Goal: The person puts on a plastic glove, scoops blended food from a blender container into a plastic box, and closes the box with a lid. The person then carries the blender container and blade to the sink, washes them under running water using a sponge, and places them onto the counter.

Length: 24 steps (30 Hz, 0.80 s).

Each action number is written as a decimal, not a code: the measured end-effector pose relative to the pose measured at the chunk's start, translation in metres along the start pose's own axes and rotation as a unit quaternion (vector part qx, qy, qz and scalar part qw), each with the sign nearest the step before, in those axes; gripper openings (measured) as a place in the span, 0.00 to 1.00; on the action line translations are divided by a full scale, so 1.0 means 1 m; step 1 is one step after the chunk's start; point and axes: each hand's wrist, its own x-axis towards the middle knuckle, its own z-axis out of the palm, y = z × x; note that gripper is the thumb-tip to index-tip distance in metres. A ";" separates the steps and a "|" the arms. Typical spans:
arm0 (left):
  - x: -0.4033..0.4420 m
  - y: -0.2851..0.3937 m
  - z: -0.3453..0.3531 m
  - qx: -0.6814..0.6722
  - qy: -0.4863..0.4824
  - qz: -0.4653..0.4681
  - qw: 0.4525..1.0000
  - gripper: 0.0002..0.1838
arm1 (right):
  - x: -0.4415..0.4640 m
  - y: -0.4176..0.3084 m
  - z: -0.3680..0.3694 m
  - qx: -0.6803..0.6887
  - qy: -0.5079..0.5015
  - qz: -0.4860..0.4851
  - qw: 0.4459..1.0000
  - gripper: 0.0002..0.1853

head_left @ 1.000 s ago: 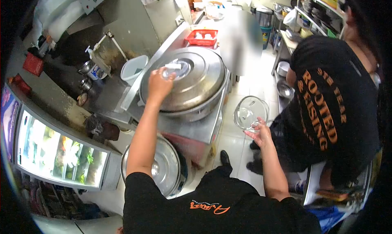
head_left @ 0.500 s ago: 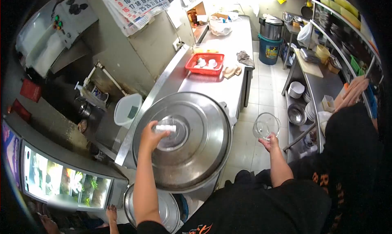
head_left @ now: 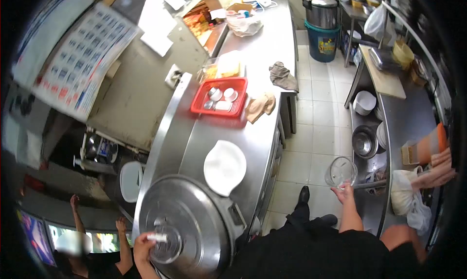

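Low in the view, my left hand [head_left: 143, 248] is closed on the white handle [head_left: 157, 237] of a big round metal lid [head_left: 202, 225]. The lid lies on a large pot at the near end of the steel counter. My right hand [head_left: 344, 193] grips a clear glass bowl [head_left: 341, 172] by its near side, out over the floor. Just beyond the lid, a white dish [head_left: 225, 168] rests on the counter.
On the steel counter [head_left: 194, 150] stand a red basket [head_left: 220, 97] with small white items and brown cloths [head_left: 261, 107]. To the right is a shelf unit with bowls [head_left: 365, 141]. A person's hand [head_left: 435, 169] shows there; another person [head_left: 92, 259] is at lower left.
The view has shifted forward along the counter, and the white dish has come into sight. The lid and my left hand now appear lower. My right hand still holds the glass bowl, now farther right.
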 end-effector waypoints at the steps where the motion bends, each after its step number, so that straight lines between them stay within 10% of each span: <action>1: -0.002 -0.008 -0.010 -0.019 0.024 -0.027 0.999 0.20 | 0.008 -0.010 -0.012 -0.002 0.004 0.001 1.000 0.34; 6: -0.035 0.048 -0.042 -0.011 0.069 -0.070 0.995 0.20 | 0.019 -0.052 -0.036 0.020 0.099 0.020 0.995 0.30; 7: -0.028 0.042 -0.050 -0.082 0.190 -0.027 0.978 0.23 | 0.020 -0.060 -0.036 0.029 0.121 0.029 0.992 0.30; 12: 0.064 0.123 -0.092 0.078 0.093 0.201 0.972 0.18 | 0.024 -0.076 -0.042 0.028 0.106 0.036 0.993 0.36; 17: 0.132 0.309 0.125 -0.033 -0.066 0.247 0.966 0.33 | 0.012 -0.089 -0.028 0.025 0.095 0.053 0.994 0.45; 24: 0.216 0.378 0.342 -0.056 -0.203 0.207 0.955 0.22 | 0.002 -0.108 0.007 0.005 0.051 0.045 0.998 0.33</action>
